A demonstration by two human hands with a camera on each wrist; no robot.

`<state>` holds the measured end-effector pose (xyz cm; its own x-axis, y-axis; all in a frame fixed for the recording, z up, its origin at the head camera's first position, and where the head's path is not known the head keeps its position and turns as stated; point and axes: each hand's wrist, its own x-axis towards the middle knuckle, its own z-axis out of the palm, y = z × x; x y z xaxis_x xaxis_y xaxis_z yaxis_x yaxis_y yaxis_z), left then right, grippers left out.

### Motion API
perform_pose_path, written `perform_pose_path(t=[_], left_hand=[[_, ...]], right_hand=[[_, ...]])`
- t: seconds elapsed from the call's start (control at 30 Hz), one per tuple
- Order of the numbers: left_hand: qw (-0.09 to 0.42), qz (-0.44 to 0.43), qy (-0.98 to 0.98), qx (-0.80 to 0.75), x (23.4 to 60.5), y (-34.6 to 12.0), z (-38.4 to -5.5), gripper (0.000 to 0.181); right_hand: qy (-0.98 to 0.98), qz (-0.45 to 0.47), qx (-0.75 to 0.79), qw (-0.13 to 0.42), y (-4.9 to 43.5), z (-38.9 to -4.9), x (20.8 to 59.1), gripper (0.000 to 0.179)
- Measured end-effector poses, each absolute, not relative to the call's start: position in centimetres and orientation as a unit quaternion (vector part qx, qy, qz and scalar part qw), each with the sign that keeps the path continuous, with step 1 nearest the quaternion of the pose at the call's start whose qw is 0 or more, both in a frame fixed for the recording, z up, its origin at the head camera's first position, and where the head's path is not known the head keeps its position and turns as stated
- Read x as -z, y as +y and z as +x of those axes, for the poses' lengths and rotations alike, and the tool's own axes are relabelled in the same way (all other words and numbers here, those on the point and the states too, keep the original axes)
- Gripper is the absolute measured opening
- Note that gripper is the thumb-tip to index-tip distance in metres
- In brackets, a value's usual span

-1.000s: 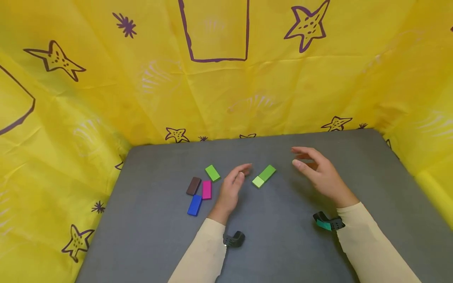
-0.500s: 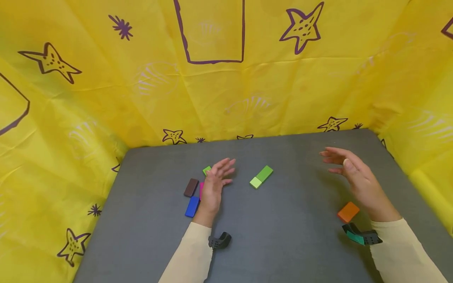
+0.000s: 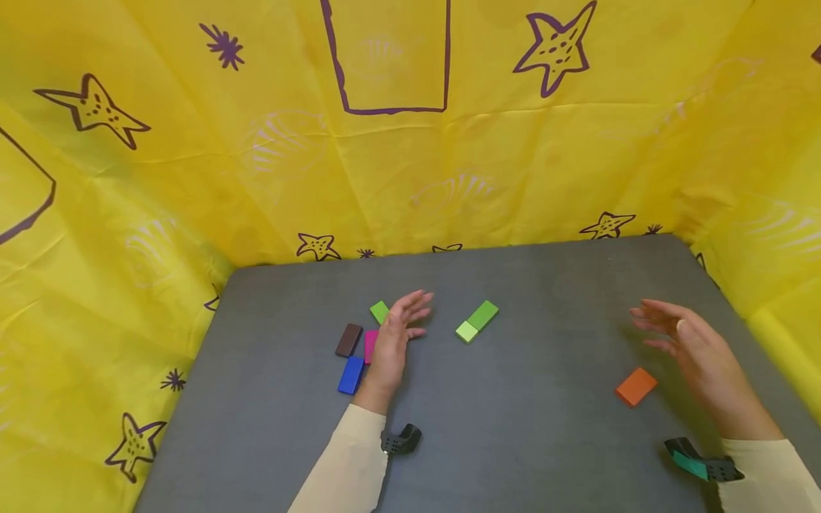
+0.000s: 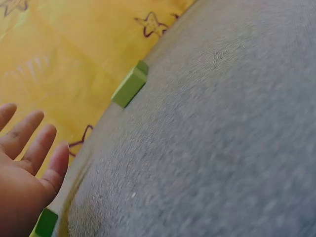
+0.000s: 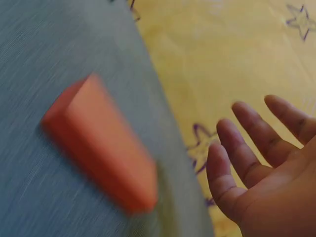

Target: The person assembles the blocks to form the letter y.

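My left hand hovers with spread fingers and holds nothing. In the head view it partly covers a bright green block and a magenta block. A blue block and a dark brown block lie just left of them. Off to the right, my right hand is extended, its fingers relaxed and its palm bare in the right wrist view. Beside it an orange block lies flat, apart from the fingers; the right wrist view shows this block close up and blurred.
Mid-table, a light green block touches a darker green block end to end. All blocks lie on a grey table. Yellow cloth with drawn starfish walls off the back and both sides.
My right hand has moved right and nearer to me, and the orange block has come into view. My left hand has shifted left, partly over the bright green and magenta blocks.
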<state>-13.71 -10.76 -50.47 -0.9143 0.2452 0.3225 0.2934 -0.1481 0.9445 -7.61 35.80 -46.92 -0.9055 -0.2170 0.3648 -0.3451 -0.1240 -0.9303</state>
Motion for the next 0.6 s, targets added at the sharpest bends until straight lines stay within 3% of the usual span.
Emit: perform_pose_path(t=[0.33,0.6], left_hand=[[0.009,-0.31,-0.815,0.49,49.8,-8.5,-13.7,0.097],[-0.054,-0.358,-0.868,0.341,49.9,-7.0,-13.4,0.093]], right_hand=[[-0.683,0.14,-0.716,0.016,38.8,-4.7,50.2,0.047],[-0.683,0.132,-0.718,0.025,38.5,-4.3,51.5,0.042]])
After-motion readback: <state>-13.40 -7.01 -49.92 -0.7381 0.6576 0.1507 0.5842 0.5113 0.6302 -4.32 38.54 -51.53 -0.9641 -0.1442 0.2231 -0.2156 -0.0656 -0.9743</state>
